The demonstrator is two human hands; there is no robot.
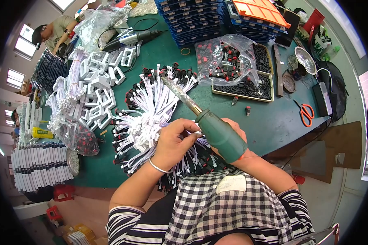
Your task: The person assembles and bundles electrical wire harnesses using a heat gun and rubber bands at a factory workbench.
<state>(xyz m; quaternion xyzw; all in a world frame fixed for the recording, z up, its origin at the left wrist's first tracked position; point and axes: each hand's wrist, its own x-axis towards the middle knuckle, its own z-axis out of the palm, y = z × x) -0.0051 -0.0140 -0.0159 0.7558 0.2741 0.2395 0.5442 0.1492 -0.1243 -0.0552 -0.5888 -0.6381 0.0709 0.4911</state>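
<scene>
In my right hand (236, 127) is a soldering iron with a thick green handle (223, 136). Its long, crusted metal shaft (183, 94) points up and left over the table. The handle hides most of the right fingers. My left hand (176, 141) is closed in a pinch on a small white connector (198, 133), close beside the green handle. Under and around both hands spreads a large heap of white wire leads (145, 128). Their white plugs gather in the middle, and black and red switches lie along the outer edge.
White rectangular frames (97, 83) and bundled white wires (75, 71) lie at left. Bagged red and black switches (229, 61) rest by boxes of black parts (249, 89). Orange-handled scissors (306, 113) lie near the right edge. Blue trays (192, 22) stand stacked behind. Another person (55, 32) works far left.
</scene>
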